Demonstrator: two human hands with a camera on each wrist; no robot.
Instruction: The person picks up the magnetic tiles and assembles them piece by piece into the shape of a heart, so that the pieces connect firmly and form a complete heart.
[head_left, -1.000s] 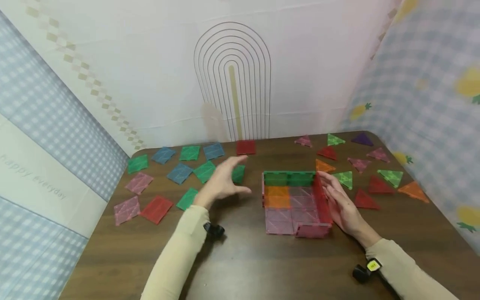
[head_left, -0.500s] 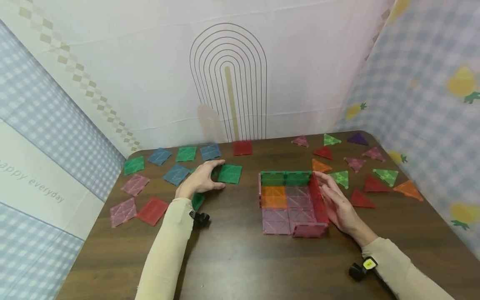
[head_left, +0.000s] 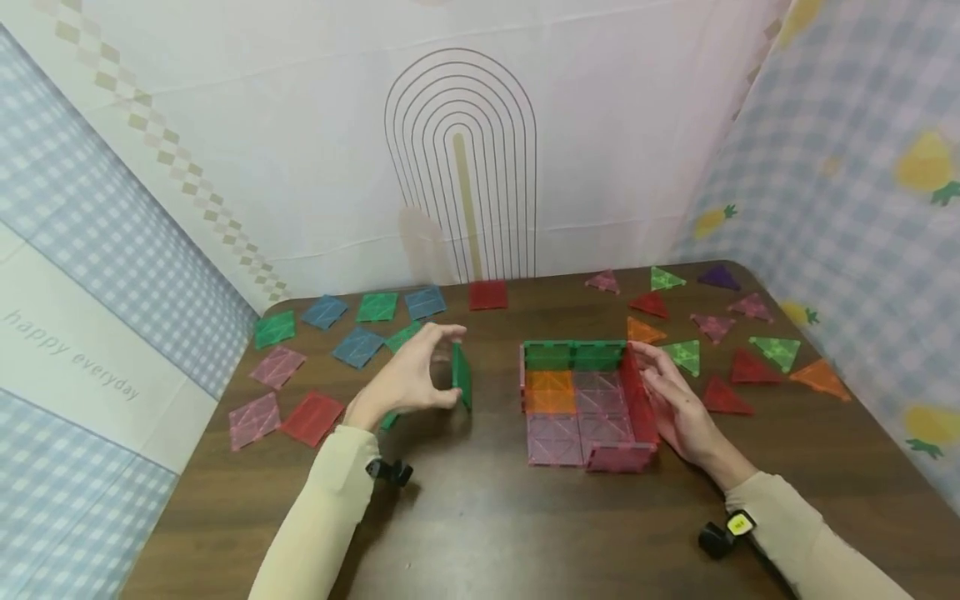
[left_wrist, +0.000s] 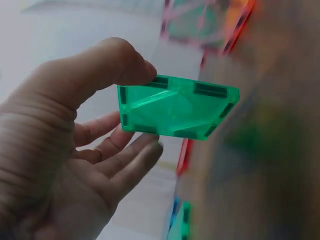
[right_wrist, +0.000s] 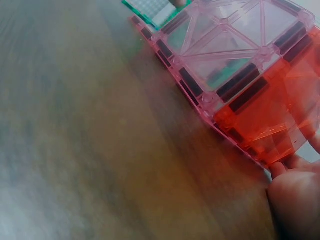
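Note:
My left hand (head_left: 408,367) pinches a green square magnetic tile (head_left: 462,377) by its edges, held upright above the table. In the left wrist view, the thumb lies on one edge of this green tile (left_wrist: 177,109) and fingertips are at the opposite one. To its right stands a low box of magnetic tiles, with an orange and pink floor (head_left: 555,437), a green back wall (head_left: 573,357), a red right wall (head_left: 640,400) and a pink tile (head_left: 621,457) at the front right. My right hand (head_left: 686,408) rests against the red wall's outer side, fingers extended.
Loose square tiles lie on the left of the table, among them a red one (head_left: 312,418) and a blue one (head_left: 358,347). Triangular tiles, such as an orange one (head_left: 821,380), are spread at the right. A curtain (head_left: 337,167) hangs behind.
My left hand went left to a green tile lying flat, took hold of it, and raised it upright off the table. My right hand has stayed at the red wall.

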